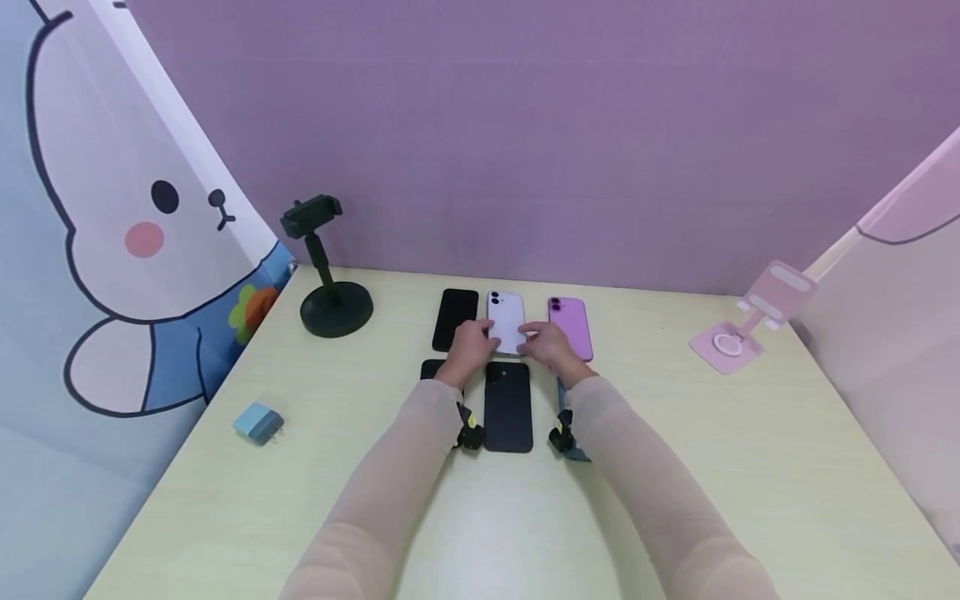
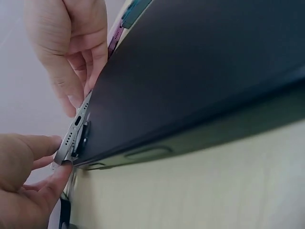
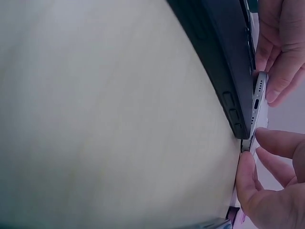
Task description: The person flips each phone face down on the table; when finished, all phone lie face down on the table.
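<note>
A pale lavender smartphone (image 1: 506,321) lies back up in the far row, camera bump at its far left corner. My left hand (image 1: 470,346) pinches its near left corner between thumb and fingers. At the opposite near corner, my right hand (image 1: 553,346) holds the edge the same way. The left wrist view shows the charging port on the phone's silver bottom edge (image 2: 76,125), slightly tilted between both hands. Just nearer lies a black smartphone (image 1: 508,408). A black phone (image 1: 455,319) is left of the held one, and a pink-purple phone (image 1: 570,327) right of it.
Under my forearms, a dark phone (image 1: 431,368) and a blue-teal phone (image 1: 576,454) are partly hidden. A black phone stand (image 1: 337,308) is at the back left, a pink folding stand (image 1: 727,346) at the right. A blue charger plug (image 1: 258,423) lies near the left edge.
</note>
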`<state>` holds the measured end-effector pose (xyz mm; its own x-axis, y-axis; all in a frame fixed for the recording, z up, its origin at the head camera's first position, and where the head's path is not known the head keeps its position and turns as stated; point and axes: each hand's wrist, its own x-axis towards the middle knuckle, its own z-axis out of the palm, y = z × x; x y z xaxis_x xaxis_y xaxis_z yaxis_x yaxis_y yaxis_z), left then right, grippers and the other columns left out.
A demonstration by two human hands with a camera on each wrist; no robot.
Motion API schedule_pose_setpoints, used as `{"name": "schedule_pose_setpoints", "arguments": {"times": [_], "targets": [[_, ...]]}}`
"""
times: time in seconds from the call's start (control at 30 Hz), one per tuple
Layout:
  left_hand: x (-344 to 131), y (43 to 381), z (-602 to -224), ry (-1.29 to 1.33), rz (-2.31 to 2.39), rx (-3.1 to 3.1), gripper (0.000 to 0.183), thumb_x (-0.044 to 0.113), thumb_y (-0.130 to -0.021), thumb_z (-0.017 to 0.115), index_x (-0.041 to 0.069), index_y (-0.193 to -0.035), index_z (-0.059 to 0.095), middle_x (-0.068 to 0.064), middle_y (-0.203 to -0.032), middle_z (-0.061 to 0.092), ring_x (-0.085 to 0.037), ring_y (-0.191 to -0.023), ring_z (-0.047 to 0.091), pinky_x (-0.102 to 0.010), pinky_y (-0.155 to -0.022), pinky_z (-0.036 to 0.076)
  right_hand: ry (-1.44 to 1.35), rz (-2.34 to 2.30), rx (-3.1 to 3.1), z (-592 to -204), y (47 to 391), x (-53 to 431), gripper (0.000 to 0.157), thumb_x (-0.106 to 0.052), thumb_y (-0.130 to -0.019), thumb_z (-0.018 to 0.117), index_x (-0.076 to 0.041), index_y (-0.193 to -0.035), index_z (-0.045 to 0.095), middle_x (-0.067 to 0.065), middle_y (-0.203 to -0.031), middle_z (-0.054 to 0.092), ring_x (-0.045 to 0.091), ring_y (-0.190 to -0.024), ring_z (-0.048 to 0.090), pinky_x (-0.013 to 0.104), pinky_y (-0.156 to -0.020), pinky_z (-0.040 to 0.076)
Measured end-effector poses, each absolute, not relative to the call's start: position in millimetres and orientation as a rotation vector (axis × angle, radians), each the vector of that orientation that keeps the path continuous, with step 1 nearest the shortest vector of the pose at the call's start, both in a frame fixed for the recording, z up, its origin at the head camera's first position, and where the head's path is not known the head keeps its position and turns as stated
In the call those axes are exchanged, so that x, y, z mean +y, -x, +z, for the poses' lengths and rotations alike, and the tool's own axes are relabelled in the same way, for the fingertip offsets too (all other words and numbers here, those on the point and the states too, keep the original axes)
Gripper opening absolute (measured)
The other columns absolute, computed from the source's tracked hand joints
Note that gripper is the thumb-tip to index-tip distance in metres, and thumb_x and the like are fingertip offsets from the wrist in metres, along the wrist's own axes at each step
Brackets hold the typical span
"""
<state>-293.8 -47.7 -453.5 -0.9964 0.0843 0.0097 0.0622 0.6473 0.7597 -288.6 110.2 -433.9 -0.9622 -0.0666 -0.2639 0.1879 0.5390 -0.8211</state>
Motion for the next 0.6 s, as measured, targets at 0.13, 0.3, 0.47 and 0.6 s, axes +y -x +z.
{"name": "schedule_pose_setpoints", "arguments": {"times": [0.13,0.3,0.47,0.6], "targets": [[-47.7,294.2,-455.9,-0.163,1.263,2.863,0.037,0.007,-0.091,0.067,-0.004,-0.126,0.062,-0.018,-0.126,0.061,-0.026,-0.118,0.056,-0.036,-0.095,0.047,-0.094,-1.332,2.566,-435.2,287.8,110.3,0.044,0.000,-0.088,0.067,-0.001,-0.131,0.059,0.022,-0.118,0.060,0.030,-0.103,0.058,0.035,-0.082,0.050],[-49.2,292.3,-458.0,-0.173,1.179,2.875,0.036,0.008,-0.093,0.066,-0.004,-0.127,0.062,-0.018,-0.128,0.060,-0.027,-0.120,0.054,-0.037,-0.096,0.046,-0.074,-1.262,2.602,-437.9,287.0,109.2,0.045,-0.004,-0.089,0.068,-0.002,-0.132,0.059,0.020,-0.118,0.061,0.029,-0.101,0.058,0.036,-0.082,0.049],[-49.4,289.7,-455.8,-0.187,1.132,2.877,0.034,0.007,-0.094,0.063,-0.003,-0.126,0.063,-0.017,-0.129,0.059,-0.026,-0.119,0.054,-0.036,-0.094,0.047,-0.077,-1.252,2.604,-435.0,287.1,108.2,0.045,-0.002,-0.089,0.067,-0.003,-0.133,0.058,0.020,-0.117,0.060,0.028,-0.097,0.058,0.036,-0.079,0.049],[-54.8,288.2,-448.9,-0.198,1.175,2.833,0.035,0.007,-0.094,0.062,-0.001,-0.128,0.062,-0.017,-0.119,0.064,-0.024,-0.103,0.062,-0.034,-0.084,0.051,-0.029,-1.173,2.663,-431.0,287.4,105.2,0.044,-0.003,-0.089,0.067,-0.003,-0.132,0.059,0.019,-0.121,0.060,0.025,-0.094,0.057,0.032,-0.075,0.048]]}}
